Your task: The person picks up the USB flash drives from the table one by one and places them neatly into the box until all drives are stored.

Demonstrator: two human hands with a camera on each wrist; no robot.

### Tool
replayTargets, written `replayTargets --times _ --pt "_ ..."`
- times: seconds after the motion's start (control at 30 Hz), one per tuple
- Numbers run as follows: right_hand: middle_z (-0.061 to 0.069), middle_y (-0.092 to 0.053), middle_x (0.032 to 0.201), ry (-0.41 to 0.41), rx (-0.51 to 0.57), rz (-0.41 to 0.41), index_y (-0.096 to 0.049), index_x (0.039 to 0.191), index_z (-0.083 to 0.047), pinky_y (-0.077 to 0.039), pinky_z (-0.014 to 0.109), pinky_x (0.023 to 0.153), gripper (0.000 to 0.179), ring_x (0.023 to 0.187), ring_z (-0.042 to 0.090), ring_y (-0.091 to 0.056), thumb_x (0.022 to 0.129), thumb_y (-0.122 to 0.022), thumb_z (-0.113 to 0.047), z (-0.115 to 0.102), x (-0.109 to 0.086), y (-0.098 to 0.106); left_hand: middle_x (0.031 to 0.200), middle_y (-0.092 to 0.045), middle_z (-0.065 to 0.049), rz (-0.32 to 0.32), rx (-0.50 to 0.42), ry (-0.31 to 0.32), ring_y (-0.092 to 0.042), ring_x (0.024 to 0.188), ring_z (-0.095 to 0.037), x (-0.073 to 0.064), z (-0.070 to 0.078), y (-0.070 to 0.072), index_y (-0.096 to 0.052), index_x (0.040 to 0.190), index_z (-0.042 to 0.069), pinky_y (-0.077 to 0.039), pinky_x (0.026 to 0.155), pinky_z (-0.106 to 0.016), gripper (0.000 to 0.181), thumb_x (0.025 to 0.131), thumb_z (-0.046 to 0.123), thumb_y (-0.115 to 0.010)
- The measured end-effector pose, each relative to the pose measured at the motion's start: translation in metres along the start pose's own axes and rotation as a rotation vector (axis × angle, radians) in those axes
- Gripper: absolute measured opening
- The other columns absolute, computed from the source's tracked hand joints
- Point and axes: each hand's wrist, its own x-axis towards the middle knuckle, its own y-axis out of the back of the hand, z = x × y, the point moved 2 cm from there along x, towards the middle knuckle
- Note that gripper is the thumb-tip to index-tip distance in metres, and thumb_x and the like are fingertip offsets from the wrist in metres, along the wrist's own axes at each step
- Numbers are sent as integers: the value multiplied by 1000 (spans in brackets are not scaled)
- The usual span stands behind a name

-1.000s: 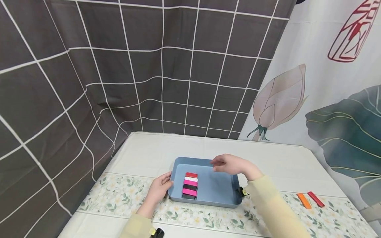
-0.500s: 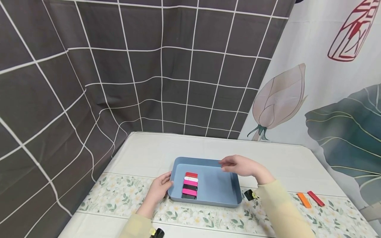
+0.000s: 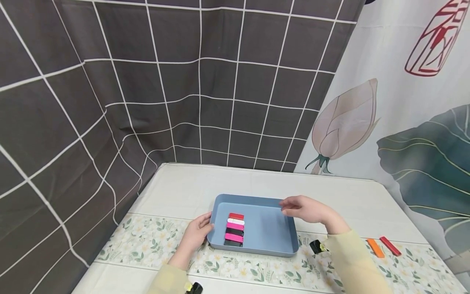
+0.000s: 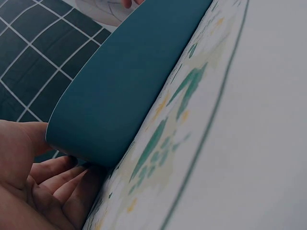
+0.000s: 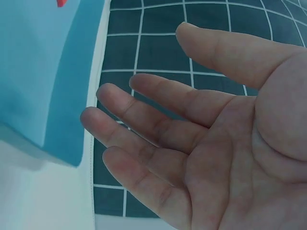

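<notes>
A blue rectangular tray (image 3: 269, 228) lies on the table. Inside it, near its left end, small flat sticks are lined up in a column: a red one (image 3: 236, 216), a white one (image 3: 236, 221), then pink and black ones. My left hand (image 3: 194, 234) holds the tray's left end. In the left wrist view the thumb lies at the rim, with the fingers (image 4: 62, 177) curled against the outer wall. At the tray's far right corner hovers my right hand (image 3: 310, 209). The right wrist view shows its palm bare and its fingers (image 5: 158, 122) loosely spread, apart from the tray.
An orange stick (image 3: 375, 248) and a dark red stick (image 3: 390, 246) lie on the tablecloth to the right. Behind the table (image 3: 227, 179) hangs a dark gridded curtain (image 3: 216, 81); a white printed curtain (image 3: 352, 134) hangs at the right.
My right hand has moved rightward along the tray's far side to its corner. The left hand, the tray and the sticks have stayed in place.
</notes>
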Motion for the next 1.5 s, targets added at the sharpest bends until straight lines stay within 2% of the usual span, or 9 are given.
replayTargets --times 0.17,0.47,0.6,0.8,1.1,1.33,1.5 --pt "23 -72 123 7 7 7 -63 131 9 -62 36 92 43 109 30 -72 102 -62 -22 6 -7 0 145 -58 -29 -1 -8 -10 -56 136 -44 0 1 1 -51 147 -5 -50 114 -50 52 98 8 -59" --pt "21 -73 121 -16 11 46 -62 131 10 -62 36 91 46 108 30 -73 102 -62 -24 18 -21 0 145 -58 -29 -3 -1 -14 -56 137 -44 0 1 1 -51 146 -6 -50 114 -51 51 98 7 -59" --pt "19 -74 121 -42 16 57 -62 132 10 -62 37 91 46 110 32 -72 102 -62 -25 24 -26 -1 145 -58 -28 1 -4 -2 -55 137 -44 0 0 0 -51 147 -5 -49 115 -52 51 98 8 -59" --pt "20 -73 123 -81 52 74 -62 133 9 -63 44 92 45 111 34 -71 102 -62 -24 30 -36 -1 146 -57 -27 3 0 10 -55 137 -44 -1 1 1 -51 147 -3 -48 115 -52 52 98 9 -60" --pt "24 -70 127 -66 70 94 -60 134 9 -60 23 86 46 112 31 -71 104 -60 -25 41 -52 2 145 -58 -28 3 3 3 -55 137 -44 -2 2 0 -51 147 -4 -48 115 -52 52 97 8 -59" --pt "23 -72 125 -86 106 113 -59 135 10 -59 19 86 48 107 15 -72 103 -61 -26 50 -63 1 146 -58 -27 6 -6 13 -55 138 -44 -2 3 0 -52 147 -3 -48 116 -53 51 97 8 -59" --pt "23 -71 126 -102 130 121 -59 135 9 -59 19 85 46 108 15 -72 104 -60 -25 54 -72 1 145 -58 -27 7 0 11 -55 137 -44 -2 2 0 -52 147 -4 -48 115 -52 51 98 8 -59"
